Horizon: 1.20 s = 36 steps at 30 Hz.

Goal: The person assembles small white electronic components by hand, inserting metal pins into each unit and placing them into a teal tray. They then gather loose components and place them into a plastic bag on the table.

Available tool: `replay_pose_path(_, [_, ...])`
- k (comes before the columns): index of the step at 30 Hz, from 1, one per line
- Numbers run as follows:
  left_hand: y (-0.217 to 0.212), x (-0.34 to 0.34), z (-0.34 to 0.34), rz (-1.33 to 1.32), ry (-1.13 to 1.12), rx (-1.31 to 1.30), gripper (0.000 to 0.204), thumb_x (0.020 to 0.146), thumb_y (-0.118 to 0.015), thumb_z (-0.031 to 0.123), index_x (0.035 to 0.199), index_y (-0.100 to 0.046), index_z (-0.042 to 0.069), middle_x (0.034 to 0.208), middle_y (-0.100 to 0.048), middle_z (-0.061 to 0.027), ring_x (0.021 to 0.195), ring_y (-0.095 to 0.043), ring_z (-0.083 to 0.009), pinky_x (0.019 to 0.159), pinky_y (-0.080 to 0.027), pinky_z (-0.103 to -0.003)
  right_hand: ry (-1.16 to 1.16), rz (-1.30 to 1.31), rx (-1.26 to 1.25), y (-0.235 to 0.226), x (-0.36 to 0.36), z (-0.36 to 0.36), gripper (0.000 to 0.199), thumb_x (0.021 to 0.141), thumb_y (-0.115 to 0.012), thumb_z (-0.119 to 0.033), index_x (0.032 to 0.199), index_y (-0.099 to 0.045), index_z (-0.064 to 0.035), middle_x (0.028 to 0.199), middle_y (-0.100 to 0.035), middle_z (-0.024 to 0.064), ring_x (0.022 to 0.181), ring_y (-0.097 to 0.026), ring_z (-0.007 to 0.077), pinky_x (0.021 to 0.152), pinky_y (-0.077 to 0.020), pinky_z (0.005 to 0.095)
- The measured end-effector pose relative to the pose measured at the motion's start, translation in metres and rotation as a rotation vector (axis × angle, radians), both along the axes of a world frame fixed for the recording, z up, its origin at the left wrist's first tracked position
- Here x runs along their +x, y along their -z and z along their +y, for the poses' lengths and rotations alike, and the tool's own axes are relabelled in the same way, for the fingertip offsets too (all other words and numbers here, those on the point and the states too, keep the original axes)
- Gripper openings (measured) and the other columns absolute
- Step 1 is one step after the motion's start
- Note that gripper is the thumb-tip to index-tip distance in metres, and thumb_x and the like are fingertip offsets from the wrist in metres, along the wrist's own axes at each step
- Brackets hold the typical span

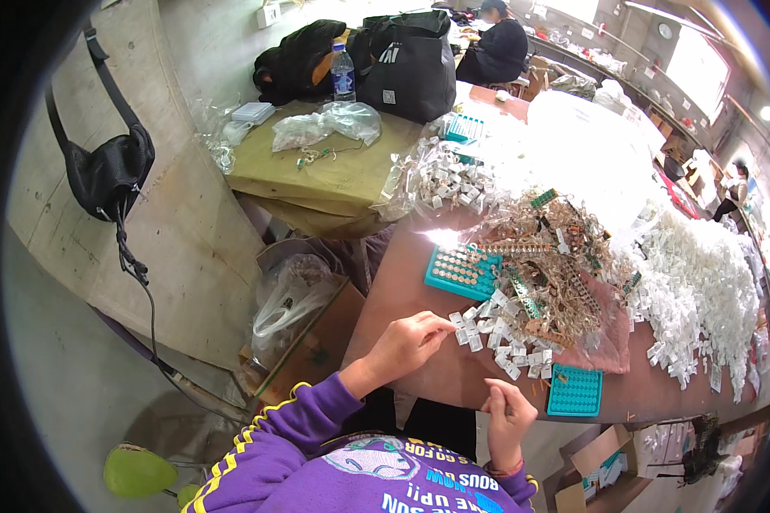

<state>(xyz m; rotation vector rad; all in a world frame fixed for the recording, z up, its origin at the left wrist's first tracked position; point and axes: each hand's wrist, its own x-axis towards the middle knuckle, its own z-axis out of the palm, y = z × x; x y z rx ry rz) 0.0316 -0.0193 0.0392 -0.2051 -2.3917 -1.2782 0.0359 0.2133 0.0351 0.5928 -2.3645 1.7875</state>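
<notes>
My left hand (409,339) is at the table's near edge, thumb and fingertips pressed together beside a scatter of small white plastic pieces (515,349). Whatever lies in that pinch is too small to tell. To its right, my right hand (508,414) is raised just off the edge, fingers curled and thumb against the index finger; its contents, if any, cannot be made out. A teal tray (447,275) filled with small round pieces stands beyond my left hand. Another teal tray with rows of holes (575,392) lies right of my right hand.
Behind the white pieces rises a tangled heap of clear packets and green strips (549,274). A large pile of white pieces (701,291) covers the table's right side. An olive-covered table (308,171) holds bags and a bottle (343,73). A person (498,50) sits far back.
</notes>
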Motion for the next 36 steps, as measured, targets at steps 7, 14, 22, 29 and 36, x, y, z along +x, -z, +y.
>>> replay_pose_path(7, [0.006,0.010,-0.012,-0.034,0.007,0.098,0.015,0.090,-0.063,0.002,0.104,-0.069,0.000,0.096,-0.070,-0.0115,0.082,-0.069,-0.0172,0.071,-0.055,-0.028,-0.074,0.045,0.115,-0.012,0.003,-0.004,0.009,0.088,-0.066,-0.001,0.095,-0.072,-0.0008,0.071,-0.067,0.0085,0.051,-0.058,0.0106,0.048,-0.0437,0.0242])
replay_pose_path(14, [0.013,0.010,-0.014,-0.119,0.022,0.132,0.015,0.090,-0.063,0.003,0.104,-0.069,0.000,0.094,-0.070,-0.0108,0.083,-0.069,-0.0167,0.072,-0.054,-0.027,-0.069,-0.008,0.113,0.003,0.005,-0.020,0.009,0.089,-0.067,-0.003,0.095,-0.072,-0.0010,0.068,-0.065,0.0075,0.050,-0.058,0.0107,0.048,-0.0445,0.0246])
replay_pose_path(22, [0.025,0.008,-0.018,-0.159,0.020,0.153,0.013,0.090,-0.062,0.001,0.101,-0.069,-0.001,0.092,-0.070,-0.0096,0.080,-0.069,-0.0155,0.071,-0.054,-0.026,-0.009,-0.038,0.101,0.025,-0.005,-0.028,0.009,0.090,-0.067,-0.006,0.096,-0.071,-0.0012,0.082,-0.071,0.0115,0.061,-0.065,0.0176,0.056,-0.0491,0.0271])
replay_pose_path(29, [0.027,0.005,-0.018,-0.155,0.034,0.212,0.013,0.090,-0.059,-0.002,0.099,-0.068,-0.002,0.088,-0.069,-0.0098,0.079,-0.069,-0.0160,0.071,-0.054,-0.027,0.018,0.098,0.098,0.030,-0.007,-0.032,0.009,0.092,-0.065,-0.005,0.097,-0.072,-0.0014,0.067,-0.064,0.0043,0.050,-0.052,0.0050,0.046,-0.0412,0.0229])
replay_pose_path(36, [0.026,0.005,-0.018,-0.185,0.046,0.233,0.014,0.090,-0.058,-0.003,0.100,-0.068,-0.003,0.089,-0.068,-0.0100,0.079,-0.068,-0.0157,0.072,-0.053,-0.027,0.007,0.084,0.122,0.031,-0.008,-0.031,0.010,0.089,-0.068,-0.011,0.096,-0.072,-0.0052,0.081,-0.071,0.0112,0.065,-0.068,0.0236,0.058,-0.0515,0.0308])
